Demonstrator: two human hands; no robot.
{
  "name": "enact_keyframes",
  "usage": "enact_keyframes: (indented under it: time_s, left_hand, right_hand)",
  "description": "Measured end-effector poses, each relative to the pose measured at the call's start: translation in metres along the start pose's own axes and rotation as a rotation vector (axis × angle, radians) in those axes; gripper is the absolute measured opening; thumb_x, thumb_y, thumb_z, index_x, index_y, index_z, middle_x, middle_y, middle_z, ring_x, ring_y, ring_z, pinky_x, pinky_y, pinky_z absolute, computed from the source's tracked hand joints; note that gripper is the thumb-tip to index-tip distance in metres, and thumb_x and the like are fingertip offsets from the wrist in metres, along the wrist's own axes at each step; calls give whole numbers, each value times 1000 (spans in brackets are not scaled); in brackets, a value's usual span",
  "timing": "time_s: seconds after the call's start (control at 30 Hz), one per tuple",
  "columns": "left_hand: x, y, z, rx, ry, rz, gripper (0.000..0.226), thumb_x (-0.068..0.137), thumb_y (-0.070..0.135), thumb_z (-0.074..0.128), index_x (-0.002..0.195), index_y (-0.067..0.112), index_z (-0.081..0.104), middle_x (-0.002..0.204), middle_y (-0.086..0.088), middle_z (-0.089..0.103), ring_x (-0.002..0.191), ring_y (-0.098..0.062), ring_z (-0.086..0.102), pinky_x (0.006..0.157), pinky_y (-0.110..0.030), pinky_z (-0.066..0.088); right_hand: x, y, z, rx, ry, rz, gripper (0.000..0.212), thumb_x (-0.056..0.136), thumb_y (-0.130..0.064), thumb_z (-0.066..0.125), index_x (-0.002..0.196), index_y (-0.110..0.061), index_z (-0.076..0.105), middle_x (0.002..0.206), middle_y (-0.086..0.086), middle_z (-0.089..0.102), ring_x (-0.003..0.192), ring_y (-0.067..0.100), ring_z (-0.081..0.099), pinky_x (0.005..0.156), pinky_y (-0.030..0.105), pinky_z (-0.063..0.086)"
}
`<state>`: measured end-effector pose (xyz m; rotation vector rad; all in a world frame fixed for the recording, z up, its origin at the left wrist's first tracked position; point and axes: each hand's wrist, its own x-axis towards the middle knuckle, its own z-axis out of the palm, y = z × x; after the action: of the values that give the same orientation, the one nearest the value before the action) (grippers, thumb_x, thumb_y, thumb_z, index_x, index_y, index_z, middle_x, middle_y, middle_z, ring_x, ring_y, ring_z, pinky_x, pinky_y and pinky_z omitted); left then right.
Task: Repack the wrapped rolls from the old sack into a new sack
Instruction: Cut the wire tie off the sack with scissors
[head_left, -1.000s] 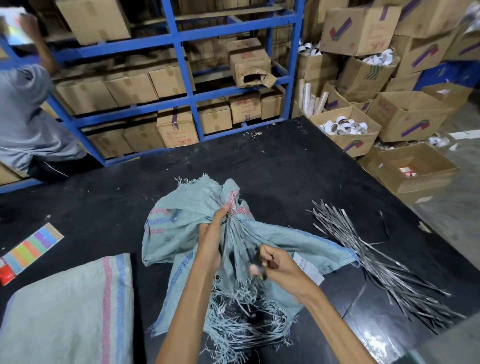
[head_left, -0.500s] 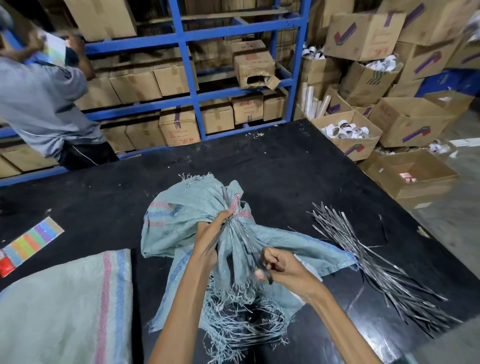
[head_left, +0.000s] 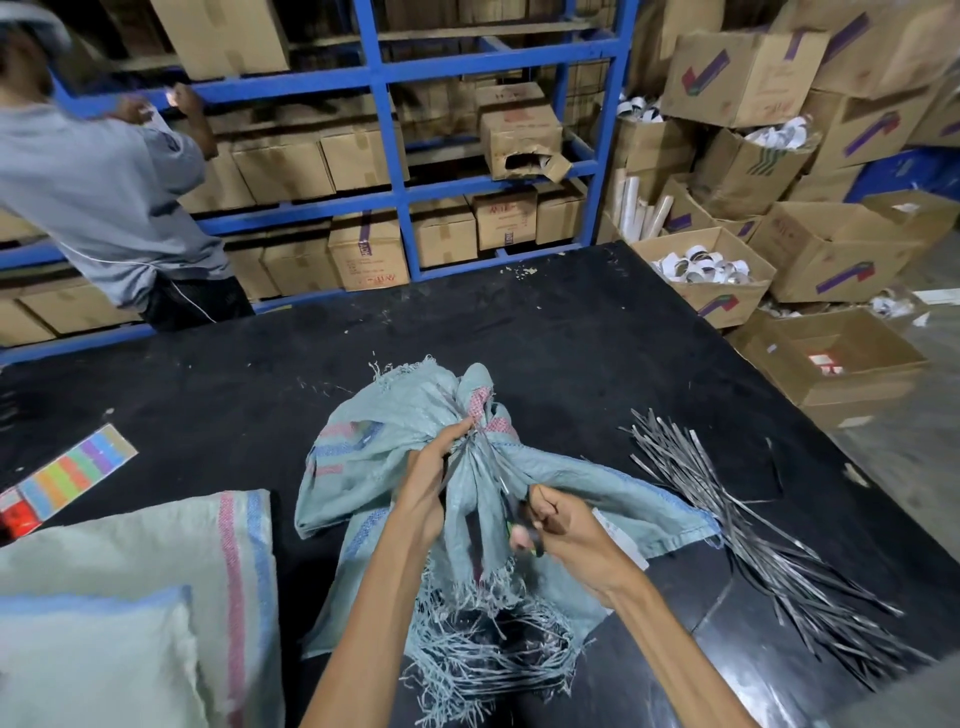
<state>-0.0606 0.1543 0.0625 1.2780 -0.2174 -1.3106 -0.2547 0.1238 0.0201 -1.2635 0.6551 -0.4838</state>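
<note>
While the left hand (head_left: 428, 486) grips the gathered neck of the old sack (head_left: 363, 447) with curled fingers, the right hand (head_left: 563, 525) is closed round the handles of what looks like a pair of scissors (head_left: 501, 480). The old sack lies crumpled on the black table (head_left: 519, 332), directly in front of the person, and its frayed mouth (head_left: 483, 660) spreads toward the body. The gathered part runs as a long bundle from this mouth away from the person, up to the tied point, which sits just at the left fingertips. The blades point the same way, from the right hand up and slightly left, so they lie almost parallel to the bundle. I cannot tell if the tips already reach the tie. The left hand is the nearer one to the tie, and the right hand is lower, closer to the body. I think the step is to cut the tie, and for that the blades must come across it, not along the bundle. No wrapped rolls are visible, and whether some are inside I cannot tell. A new sack (head_left: 130, 571) lies flat at the left, and loose grey strips (head_left: 737, 525) lie apart at the right.
</note>
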Motion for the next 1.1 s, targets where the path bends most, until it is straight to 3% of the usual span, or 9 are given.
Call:
enact_keyframes:
  time_s: [0.07, 0.13, 0.43, 0.53, 0.6, 0.73, 0.83, 0.97, 1.1]
  left_hand:
    - [-1, -5, 5, -37, -14, 24, 53, 76, 36, 83, 120, 9, 73, 121, -17, 71, 116, -32, 66, 109, -51, 45]
    - [-1, -8, 7, -65, -22, 45, 48, 80, 32, 80, 120, 6, 72, 120, -19, 71, 114, -34, 67, 108, -53, 46]
    - [-3, -9, 5, -44, -6, 148, 42, 90, 23, 72, 127, 5, 65, 118, -18, 72, 111, -33, 69, 102, -51, 51]
    - [-7, -12, 2, -22, -2, 202, 38, 90, 19, 72, 125, 6, 68, 115, -15, 73, 109, -29, 70, 99, -45, 54]
    - [-6, -19, -7, -4, -63, 357, 34, 90, 14, 69, 123, 7, 70, 119, -9, 72, 117, -22, 66, 99, -35, 53]
    - [-13, -24, -13, 24, -96, 468, 60, 83, 32, 75, 129, -4, 61, 129, -8, 68, 128, -21, 58, 102, -29, 50]
    - [-13, -17, -9, 65, -76, 409, 73, 82, 41, 78, 131, -8, 56, 129, -20, 64, 128, -31, 58, 95, -32, 53]
    - [-14, -17, -1, 47, -62, 403, 94, 62, 53, 89, 128, -7, 58, 119, -7, 71, 115, -14, 67, 91, -21, 53]
    - [1, -14, 10, 56, 81, 164, 67, 63, 52, 83, 108, 7, 62, 96, -6, 71, 91, -24, 70, 80, -36, 59]
  right_hand:
    - [5, -6, 5, 25, 11, 44, 45, 73, -32, 90, 69, -23, 47, 73, 13, 41, 76, 23, 48, 61, 32, 35]
    - [10, -14, 10, 26, 14, 67, 37, 76, -29, 86, 62, -33, 52, 67, 2, 54, 74, 20, 58, 54, 20, 35]
    - [17, -25, 12, 87, 45, 114, 54, 70, -35, 88, 73, -22, 35, 66, -3, 60, 75, 15, 62, 56, 19, 40]
    - [16, -27, 12, 77, 7, 111, 70, 56, -52, 94, 74, -22, 33, 67, -2, 60, 73, 13, 62, 55, 18, 37]
    - [15, -31, 11, 85, -1, 99, 76, 51, -53, 96, 75, -23, 31, 69, 2, 57, 73, 13, 61, 55, 18, 34]
    - [10, -38, 6, 69, 11, 49, 59, 64, -27, 85, 78, -22, 27, 72, 11, 48, 77, 22, 51, 51, 18, 27]
    - [9, -33, -5, -28, 30, 4, 48, 82, 3, 69, 75, -22, 29, 67, 0, 40, 79, 27, 37, 53, 21, 23]
    - [-7, -48, -25, -149, 181, -28, 41, 84, 12, 72, 73, -14, 42, 59, -2, 48, 57, 8, 41, 51, 16, 30]
    - [-20, -56, -65, -230, 570, -67, 29, 79, -1, 82, 71, -8, 56, 55, -1, 61, 48, 7, 54, 50, 18, 42]
